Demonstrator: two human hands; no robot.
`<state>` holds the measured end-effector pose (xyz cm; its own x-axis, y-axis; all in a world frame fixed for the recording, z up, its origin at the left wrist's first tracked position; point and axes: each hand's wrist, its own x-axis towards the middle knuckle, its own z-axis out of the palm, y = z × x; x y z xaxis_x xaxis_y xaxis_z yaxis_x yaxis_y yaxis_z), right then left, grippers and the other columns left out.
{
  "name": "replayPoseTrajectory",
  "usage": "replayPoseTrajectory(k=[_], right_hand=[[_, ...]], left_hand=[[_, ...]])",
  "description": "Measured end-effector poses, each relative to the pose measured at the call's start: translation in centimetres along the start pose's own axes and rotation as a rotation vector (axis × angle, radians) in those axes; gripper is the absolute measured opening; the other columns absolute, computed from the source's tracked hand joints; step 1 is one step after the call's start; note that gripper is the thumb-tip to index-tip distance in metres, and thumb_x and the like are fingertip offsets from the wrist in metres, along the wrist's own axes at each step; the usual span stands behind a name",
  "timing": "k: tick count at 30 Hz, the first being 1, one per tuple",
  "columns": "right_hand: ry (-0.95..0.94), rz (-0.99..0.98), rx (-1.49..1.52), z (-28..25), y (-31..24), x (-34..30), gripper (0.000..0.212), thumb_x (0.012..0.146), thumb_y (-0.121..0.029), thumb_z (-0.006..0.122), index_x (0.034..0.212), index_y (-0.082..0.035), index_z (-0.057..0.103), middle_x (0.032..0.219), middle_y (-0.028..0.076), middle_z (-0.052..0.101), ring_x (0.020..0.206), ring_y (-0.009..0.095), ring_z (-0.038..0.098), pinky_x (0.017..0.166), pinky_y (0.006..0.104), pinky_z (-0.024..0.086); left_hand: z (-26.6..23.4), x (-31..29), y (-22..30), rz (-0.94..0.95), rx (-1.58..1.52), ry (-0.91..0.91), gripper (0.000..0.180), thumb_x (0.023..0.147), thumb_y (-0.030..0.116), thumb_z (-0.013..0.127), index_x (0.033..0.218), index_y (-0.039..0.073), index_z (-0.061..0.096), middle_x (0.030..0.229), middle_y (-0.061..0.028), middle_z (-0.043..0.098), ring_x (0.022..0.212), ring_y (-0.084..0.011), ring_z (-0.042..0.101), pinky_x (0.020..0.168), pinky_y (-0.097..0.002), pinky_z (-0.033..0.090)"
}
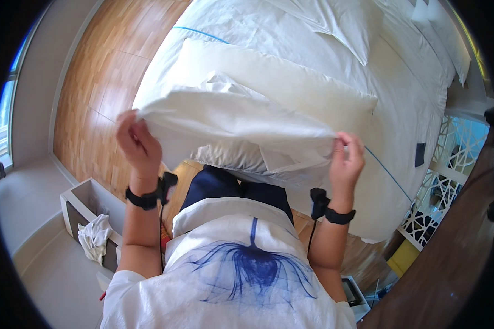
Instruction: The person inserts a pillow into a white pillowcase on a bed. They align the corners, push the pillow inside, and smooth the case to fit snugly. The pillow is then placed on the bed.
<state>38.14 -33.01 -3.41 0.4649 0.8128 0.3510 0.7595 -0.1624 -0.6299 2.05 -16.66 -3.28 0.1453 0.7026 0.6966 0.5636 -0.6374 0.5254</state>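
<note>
A white pillowcase (225,118) is stretched between my two hands above the near edge of the bed. My left hand (139,143) pinches its left corner, fingers curled in. At the other end, my right hand (347,156) grips the right corner between thumb and fingers. Loose folds of the cloth hang down toward my lap. Just beyond it a long, plain white pillow (291,77) lies flat on the bed, its near side partly hidden by the cloth.
White bedding (406,104) covers the bed, with a blue cord (388,171) across it. More pillows (442,33) lie at the far right. On my left are wood flooring (107,82) and an open box (88,200) with a crumpled white cloth (95,238). A lattice screen (450,159) stands at right.
</note>
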Motion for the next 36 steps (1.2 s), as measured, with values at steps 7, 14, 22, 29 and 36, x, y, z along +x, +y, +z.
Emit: replayPoseTrajectory(k=[7, 14, 22, 29, 36], right_hand=[[0.124, 0.141, -0.022, -0.7, 2.1, 5.4, 0.008, 0.094, -0.008, 0.065, 0.100, -0.003, 0.068, 0.086, 0.009, 0.069, 0.081, 0.023, 0.062, 0.080, 0.0343, 0.048], [0.197, 0.116, -0.091, 4.0, 7.6, 7.5, 0.013, 0.092, -0.007, 0.062, 0.102, -0.002, 0.068, 0.096, 0.013, 0.073, 0.091, 0.031, 0.066, 0.083, 0.0409, 0.050], [-0.148, 0.021, -0.187, 6.0, 4.3, -1.0, 0.023, 0.084, -0.005, 0.064, 0.107, -0.005, 0.065, 0.107, 0.013, 0.068, 0.102, 0.032, 0.063, 0.093, 0.0437, 0.043], [-0.402, -0.181, -0.170, 10.3, -0.7, -7.6, 0.045, 0.072, -0.022, 0.081, 0.110, -0.006, 0.063, 0.109, 0.009, 0.062, 0.101, 0.028, 0.059, 0.092, 0.0430, 0.042], [-0.424, -0.367, -0.415, 15.1, 0.0, -9.2, 0.024, 0.074, -0.016, 0.076, 0.093, -0.008, 0.064, 0.086, 0.005, 0.058, 0.085, 0.024, 0.057, 0.079, 0.0412, 0.042]], left_hand=[[4.3, 11.7, -4.4, 0.154, 0.143, 0.101, 0.009, 0.094, 0.005, 0.065, 0.103, 0.006, 0.066, 0.092, -0.0101, 0.069, 0.079, -0.0261, 0.067, 0.071, -0.0327, 0.054], [14.0, 11.3, -8.7, 0.102, 0.154, -0.161, 0.021, 0.093, 0.020, 0.068, 0.110, 0.008, 0.063, 0.109, -0.0144, 0.065, 0.103, -0.0381, 0.060, 0.087, -0.0450, 0.049], [9.9, -5.5, -5.3, -0.239, 0.088, -0.324, 0.036, 0.086, 0.019, 0.075, 0.113, 0.001, 0.059, 0.110, -0.0176, 0.057, 0.102, -0.0344, 0.056, 0.087, -0.0430, 0.046], [8.8, -14.7, -8.0, -1.178, -0.288, -0.197, 0.032, 0.094, 0.025, 0.072, 0.111, 0.001, 0.059, 0.086, 0.0001, 0.057, 0.077, -0.0085, 0.053, 0.065, -0.0238, 0.042], [10.2, -9.3, -7.4, -1.230, -0.459, -0.155, 0.021, 0.096, 0.025, 0.068, 0.088, 0.008, 0.057, 0.075, 0.0044, 0.056, 0.071, -0.0061, 0.050, 0.066, -0.0224, 0.040]])
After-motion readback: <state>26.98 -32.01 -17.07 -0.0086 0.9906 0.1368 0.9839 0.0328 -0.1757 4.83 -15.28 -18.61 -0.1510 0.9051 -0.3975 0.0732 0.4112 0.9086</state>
